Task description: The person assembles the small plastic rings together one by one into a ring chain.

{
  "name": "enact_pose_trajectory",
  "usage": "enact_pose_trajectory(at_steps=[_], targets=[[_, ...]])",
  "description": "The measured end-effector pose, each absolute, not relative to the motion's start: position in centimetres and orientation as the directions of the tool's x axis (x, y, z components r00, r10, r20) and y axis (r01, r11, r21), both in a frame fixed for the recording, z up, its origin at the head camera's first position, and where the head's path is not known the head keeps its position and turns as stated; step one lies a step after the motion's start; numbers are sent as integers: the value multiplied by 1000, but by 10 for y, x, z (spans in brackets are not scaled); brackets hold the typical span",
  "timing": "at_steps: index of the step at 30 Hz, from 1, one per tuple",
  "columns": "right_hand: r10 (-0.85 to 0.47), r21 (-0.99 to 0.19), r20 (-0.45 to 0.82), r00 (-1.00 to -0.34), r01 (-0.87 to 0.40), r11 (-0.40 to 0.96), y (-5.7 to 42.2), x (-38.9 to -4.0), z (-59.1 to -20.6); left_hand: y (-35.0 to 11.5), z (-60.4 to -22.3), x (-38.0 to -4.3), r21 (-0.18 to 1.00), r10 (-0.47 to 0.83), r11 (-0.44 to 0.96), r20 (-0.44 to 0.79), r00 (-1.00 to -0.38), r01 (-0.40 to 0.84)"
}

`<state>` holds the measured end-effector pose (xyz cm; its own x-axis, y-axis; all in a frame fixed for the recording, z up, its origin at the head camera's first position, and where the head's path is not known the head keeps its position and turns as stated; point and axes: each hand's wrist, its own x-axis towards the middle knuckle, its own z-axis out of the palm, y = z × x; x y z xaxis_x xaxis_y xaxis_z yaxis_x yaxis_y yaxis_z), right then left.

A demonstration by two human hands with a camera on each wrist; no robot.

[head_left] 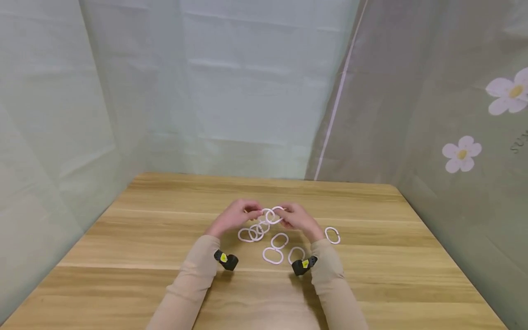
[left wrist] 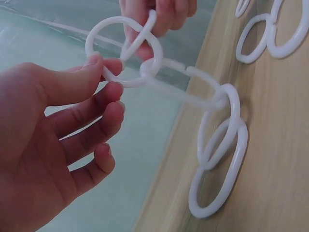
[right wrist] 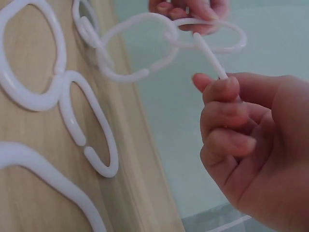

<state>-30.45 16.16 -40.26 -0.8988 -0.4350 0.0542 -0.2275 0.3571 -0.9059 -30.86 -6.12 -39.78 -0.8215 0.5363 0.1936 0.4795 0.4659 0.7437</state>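
Note:
Above the table, my left hand [head_left: 237, 214] pinches a white oval plastic link [left wrist: 116, 20] between thumb and forefinger, its other fingers loosely bent. From that link a chain of white links [left wrist: 234, 104] slopes down to the tabletop. Opposite it, my right hand [head_left: 298, 217] grips another white link [right wrist: 211, 55] between thumb and curled fingers. In the left wrist view this link crosses the left hand's link, passing over its ring. The right wrist view shows it nearly edge-on, its tip right at the left hand's link.
Several loose white links lie on the wooden table [head_left: 165, 256]: a touching pair, with the nearer link [head_left: 272, 263] toward me, one [head_left: 297, 248] by the right wrist, and one [head_left: 326, 233] right of the right forearm. Pale curtains [head_left: 247, 91] surround the table's back and sides.

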Motion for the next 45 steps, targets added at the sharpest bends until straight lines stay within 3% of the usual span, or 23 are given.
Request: enact_pose_trajectory(at_steps=[10, 24, 29, 34, 40, 45], targets=[[-389, -957, 10, -921, -122, 265, 161, -306, -401, -68, -397, -308, 751, 521, 499, 137, -842, 431], [-513, -929, 36, -857, -218, 299, 154, -303, -407, -54, -400, -305, 779, 454, 481, 172, -874, 402], [-515, -863, 62, -855, -305, 404, 162, -303, -401, -55, -399, -307, 798, 393, 477, 179, -902, 367], [-489, -787, 48, -871, -335, 519, 173, -303, -403, -59, -401, -310, 791, 410, 470, 198, -891, 392], [-596, -627, 13, -803, -471, 621, 175, -306, -410, -64, -401, -312, 801, 430, 458, 180, -885, 385], [-624, -603, -51, -780, -474, 642, 174, -304, -414, -65, -401, -313, 807, 442, 451, 170, -881, 383]])
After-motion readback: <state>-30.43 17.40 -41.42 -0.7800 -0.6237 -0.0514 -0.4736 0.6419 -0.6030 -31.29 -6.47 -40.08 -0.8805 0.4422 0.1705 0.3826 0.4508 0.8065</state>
